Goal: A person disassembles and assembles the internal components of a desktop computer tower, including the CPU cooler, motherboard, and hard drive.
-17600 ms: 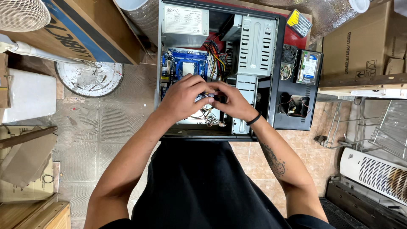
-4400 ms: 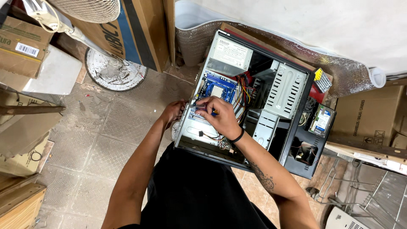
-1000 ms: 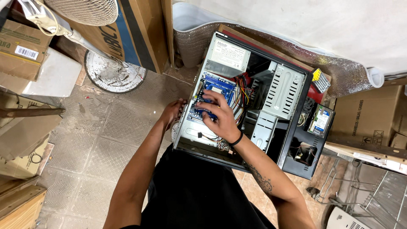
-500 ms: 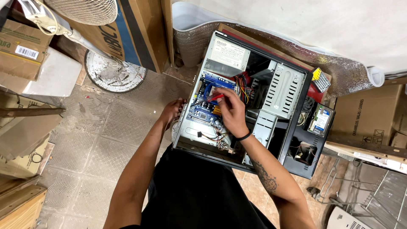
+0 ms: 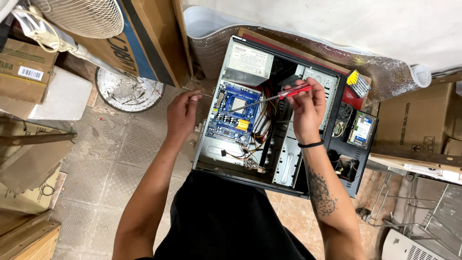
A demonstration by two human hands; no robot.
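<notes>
An open desktop computer case (image 5: 288,168) lies on its side on the floor, its blue motherboard (image 5: 233,115) exposed. My right hand (image 5: 308,108) hovers over the case and grips a red-handled screwdriver (image 5: 293,91), whose shaft points left toward the motherboard. My left hand (image 5: 183,113) is raised just outside the case's left wall, its fingertips pinched together on something too small to identify. A bundle of coloured cables (image 5: 262,127) runs beside the motherboard.
A grey power supply (image 5: 248,60) sits in the case's far corner. A fan base (image 5: 127,91) and a large cardboard box (image 5: 139,38) stand to the left. More cartons (image 5: 418,125) and a wire rack (image 5: 433,216) crowd the right. Silver foil sheeting (image 5: 385,72) lies behind.
My right hand has lifted off the motherboard and moved right with the screwdriver. My left hand has pulled away from the case's edge to the left, fingers pinched.
</notes>
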